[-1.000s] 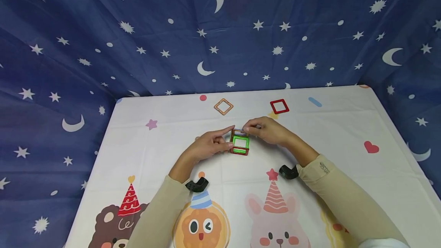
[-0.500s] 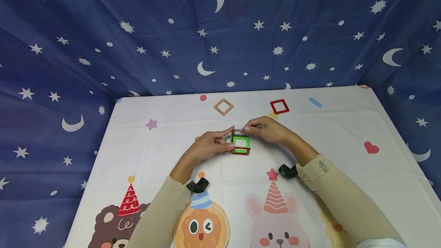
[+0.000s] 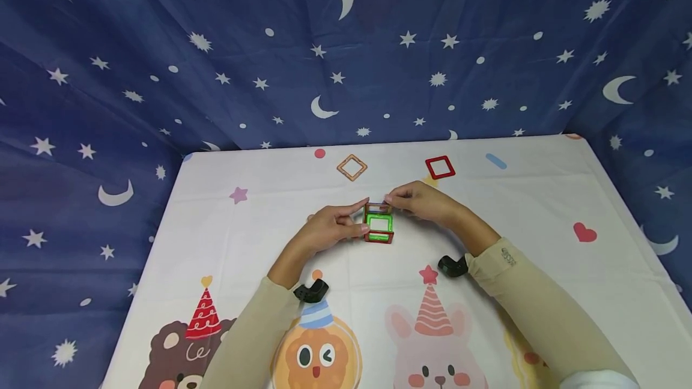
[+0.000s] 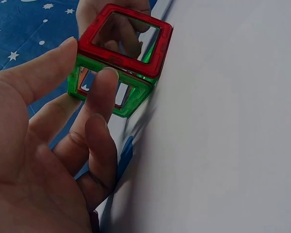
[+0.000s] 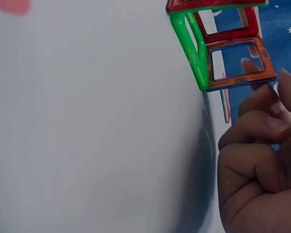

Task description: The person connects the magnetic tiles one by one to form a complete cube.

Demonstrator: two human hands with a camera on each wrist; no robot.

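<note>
A small box of magnetic tiles stands on the table, held between both hands. My left hand [image 3: 332,224] grips its left side, with the thumb at the near red tile [image 4: 162,46] and the index finger stretched to the far corner. A green tile [image 4: 136,99] shows under the red one. At the far right corner, my right hand [image 3: 424,203] has thumb and index finger pinched at the edge of an orange tile [image 5: 269,60]; its other fingers are curled. In the right wrist view, another green tile [image 5: 191,53] and a red tile [image 5: 228,35] adjoin the orange one.
Flat on the table's far part lie a loose orange tile [image 3: 352,167] and a loose red square tile [image 3: 440,167]. The white tablecloth [image 3: 259,209] carries printed cartoon figures. A blue starry curtain [image 3: 243,77] hangs behind the table.
The tile box and both hands have shifted very slightly to the right in the head view. Both hands keep nearly the same pose at the box.
</note>
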